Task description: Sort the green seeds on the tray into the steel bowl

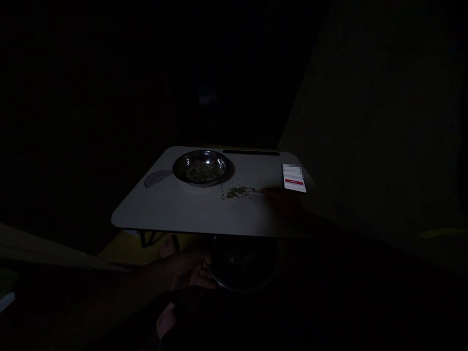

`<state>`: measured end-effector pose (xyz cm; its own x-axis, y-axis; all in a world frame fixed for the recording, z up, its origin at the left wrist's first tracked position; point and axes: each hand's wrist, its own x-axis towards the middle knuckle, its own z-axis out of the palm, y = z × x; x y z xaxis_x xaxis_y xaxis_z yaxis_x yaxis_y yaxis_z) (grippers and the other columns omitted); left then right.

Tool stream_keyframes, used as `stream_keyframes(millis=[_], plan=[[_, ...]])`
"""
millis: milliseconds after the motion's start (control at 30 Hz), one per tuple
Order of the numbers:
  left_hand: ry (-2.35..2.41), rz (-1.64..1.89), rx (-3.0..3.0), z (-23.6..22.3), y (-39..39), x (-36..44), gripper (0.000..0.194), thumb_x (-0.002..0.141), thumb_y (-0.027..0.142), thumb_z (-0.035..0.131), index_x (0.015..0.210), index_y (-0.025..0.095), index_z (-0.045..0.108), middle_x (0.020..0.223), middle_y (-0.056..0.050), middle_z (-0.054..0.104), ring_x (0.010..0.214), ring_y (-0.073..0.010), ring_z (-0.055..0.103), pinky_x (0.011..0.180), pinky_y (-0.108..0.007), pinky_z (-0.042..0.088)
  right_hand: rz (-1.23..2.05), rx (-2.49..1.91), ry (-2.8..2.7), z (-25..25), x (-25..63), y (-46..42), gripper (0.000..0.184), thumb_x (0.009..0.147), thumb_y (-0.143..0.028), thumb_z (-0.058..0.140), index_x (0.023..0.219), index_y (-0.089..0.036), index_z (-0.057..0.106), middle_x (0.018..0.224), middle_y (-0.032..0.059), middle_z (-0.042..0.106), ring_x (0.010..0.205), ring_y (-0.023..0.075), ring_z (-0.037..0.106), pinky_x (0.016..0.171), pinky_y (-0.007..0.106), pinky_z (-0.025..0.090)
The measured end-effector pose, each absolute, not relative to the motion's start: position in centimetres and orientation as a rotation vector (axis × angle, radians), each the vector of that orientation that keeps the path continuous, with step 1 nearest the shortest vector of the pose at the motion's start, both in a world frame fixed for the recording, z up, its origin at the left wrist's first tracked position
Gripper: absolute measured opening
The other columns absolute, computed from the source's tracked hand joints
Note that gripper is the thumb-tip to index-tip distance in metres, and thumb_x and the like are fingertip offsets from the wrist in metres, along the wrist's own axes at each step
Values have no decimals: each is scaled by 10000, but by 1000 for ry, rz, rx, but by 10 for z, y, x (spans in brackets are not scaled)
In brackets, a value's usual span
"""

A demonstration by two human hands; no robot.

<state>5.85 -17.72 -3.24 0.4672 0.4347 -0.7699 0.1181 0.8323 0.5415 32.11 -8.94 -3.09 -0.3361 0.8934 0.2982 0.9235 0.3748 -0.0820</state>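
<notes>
One left hand [196, 277] curled round a dark bowl [244, 265], right hand [278, 197] (grip unclear) between green bits [237, 192] and lit phone [293, 178].

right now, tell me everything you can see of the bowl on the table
The bowl is round, wide and shiny, seemingly metal, its inner wall catching light. It stands upright on the white table, toward its far left, holding small green and pale bits. Only the table and those bits visibly touch it.
</notes>
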Motion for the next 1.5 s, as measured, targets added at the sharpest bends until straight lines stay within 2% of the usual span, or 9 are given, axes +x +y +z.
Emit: stream_keyframes(millis=[300,700,1500], plan=[[1065,219,602,-31,-178,57,140,541,178,413,651,135,488,537,-25,566,577,-146,548,591,-276,382,-156,-1538,-2378,-31,314,-85,312,754,-234,290,1010,-210,466,966,34,526,864,151,466,729,290,356],[1069,216,598,-33,-178,58,120,532,184,438,625,138,497,546,-29,565,582,-146,545,588,-275,373,-150,-1515,-2389,-34,320,-87,313,755,-243,286,1008,-221,469,955,33,532,845,159,477,700,306,371],[1083,211,618,-28,-178,63,153,539,168,406,658,132,496,536,-29,565,568,-151,545,614,-301,375,-122,-1409,-2436,-29,309,-98,296,749,-206,297,972,-193,491,915,43,547,819,141,483,704,281,360]])
